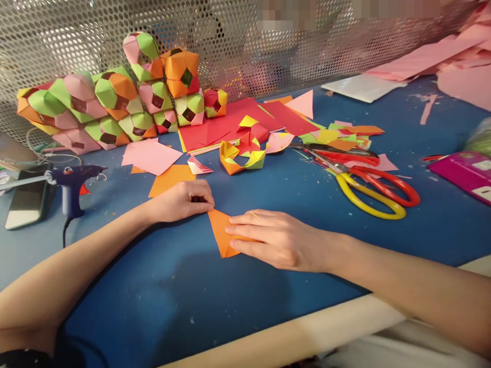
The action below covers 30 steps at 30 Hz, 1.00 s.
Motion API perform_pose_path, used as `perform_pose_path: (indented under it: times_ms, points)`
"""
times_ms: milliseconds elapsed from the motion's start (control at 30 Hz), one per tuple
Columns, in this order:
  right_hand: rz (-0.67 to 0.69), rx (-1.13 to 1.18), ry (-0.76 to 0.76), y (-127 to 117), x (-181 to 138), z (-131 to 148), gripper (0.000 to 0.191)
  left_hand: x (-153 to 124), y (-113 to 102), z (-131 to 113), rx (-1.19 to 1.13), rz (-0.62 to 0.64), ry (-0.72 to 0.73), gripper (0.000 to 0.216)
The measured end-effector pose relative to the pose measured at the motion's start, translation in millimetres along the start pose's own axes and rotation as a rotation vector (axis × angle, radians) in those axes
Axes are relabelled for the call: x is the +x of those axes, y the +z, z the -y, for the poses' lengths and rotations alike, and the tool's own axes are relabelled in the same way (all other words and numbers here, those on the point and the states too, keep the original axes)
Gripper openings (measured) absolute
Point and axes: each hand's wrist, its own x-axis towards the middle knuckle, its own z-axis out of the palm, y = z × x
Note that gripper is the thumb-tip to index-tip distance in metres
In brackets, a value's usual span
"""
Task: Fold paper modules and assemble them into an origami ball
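An orange piece of folded paper (pixel 221 228) lies on the blue tabletop between my hands. My left hand (pixel 184 201) is closed, its thumb and forefinger pinching the paper's upper corner. Flat on the paper rests my right hand (pixel 276 237), fingers stretched out and covering its right part. Behind my hands stands a partly built folded-paper ring (pixel 242 157) in yellow, orange and red. A small pink folded piece (pixel 199 165) lies left of it, near an orange sheet (pixel 172 178) and a pink sheet (pixel 153 157).
Many colourful paper polyhedra (pixel 115 92) are stacked against the perforated metal screen (pixel 233 30). At left are a blue glue gun (pixel 69 186) and a phone (pixel 28 198). Scissors with yellow and red handles (pixel 368 184) lie right, near paper scraps and a magenta packet (pixel 462 171).
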Motion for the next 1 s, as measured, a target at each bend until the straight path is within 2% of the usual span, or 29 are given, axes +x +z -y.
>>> perform_pose_path:
  times_ms: [600,1000]
  points:
    - [0.002,-0.031,-0.019,-0.2,-1.6,-0.4,0.017,2.9,2.8,0.0,0.063,-0.012,0.004,0.012]
    - [0.059,-0.032,-0.004,-8.2,1.1,4.7,0.024,4.9,2.4,-0.3,0.023,-0.028,-0.090,0.013]
